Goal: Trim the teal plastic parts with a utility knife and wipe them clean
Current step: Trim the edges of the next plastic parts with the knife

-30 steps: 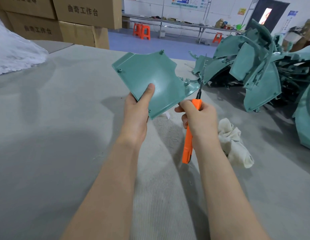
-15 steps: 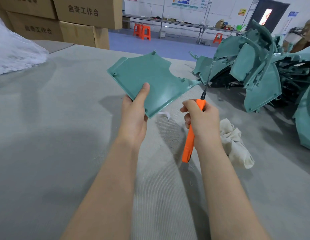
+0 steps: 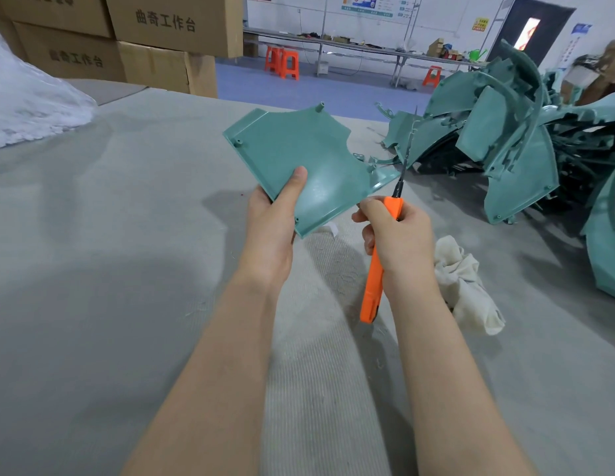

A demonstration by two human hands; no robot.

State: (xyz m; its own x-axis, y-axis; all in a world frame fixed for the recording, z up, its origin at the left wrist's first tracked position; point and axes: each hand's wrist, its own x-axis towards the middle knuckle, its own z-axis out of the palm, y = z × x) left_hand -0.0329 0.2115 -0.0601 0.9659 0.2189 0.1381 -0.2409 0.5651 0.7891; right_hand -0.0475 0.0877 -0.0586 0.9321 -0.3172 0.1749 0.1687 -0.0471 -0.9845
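Both bare forearms extend forward: left hand [image 3: 270, 230] thumb-pinches the teal part [image 3: 299, 149], right hand [image 3: 398, 238] fists the utility knife [image 3: 373, 290].

Grey felt-covered table [image 3: 93, 269]. Along the right edge: loose pile of teal parts [image 3: 512, 149]. A crumpled white rag [image 3: 467, 286] lies near that pile, toward centre. Small white scrap [image 3: 330, 230] mid-table. Far left corner: heap of whitish plastic film [image 3: 24, 111].
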